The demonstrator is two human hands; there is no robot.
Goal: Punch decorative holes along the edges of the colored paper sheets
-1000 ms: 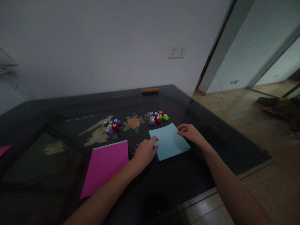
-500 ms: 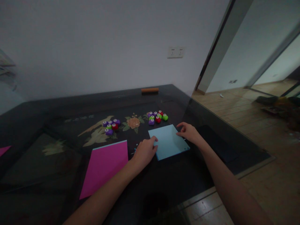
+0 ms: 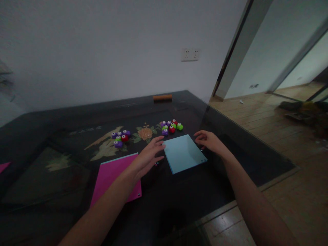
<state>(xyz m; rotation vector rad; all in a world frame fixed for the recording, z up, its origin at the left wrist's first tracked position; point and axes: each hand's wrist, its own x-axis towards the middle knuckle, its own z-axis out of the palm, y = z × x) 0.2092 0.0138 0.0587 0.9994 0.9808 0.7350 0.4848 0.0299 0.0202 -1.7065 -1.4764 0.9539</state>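
Hands (image 3: 148, 155) (image 3: 210, 142) flank flat, squarish, pale-blue paper (image 3: 183, 153).

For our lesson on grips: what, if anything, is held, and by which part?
Nothing appears held: the left hand is open, the right hand loosely curled, both near the blue paper.

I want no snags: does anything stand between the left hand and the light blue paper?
Nothing visible does: the left hand is beside the light blue paper. Small coloured specks lie lower in view, off that path.
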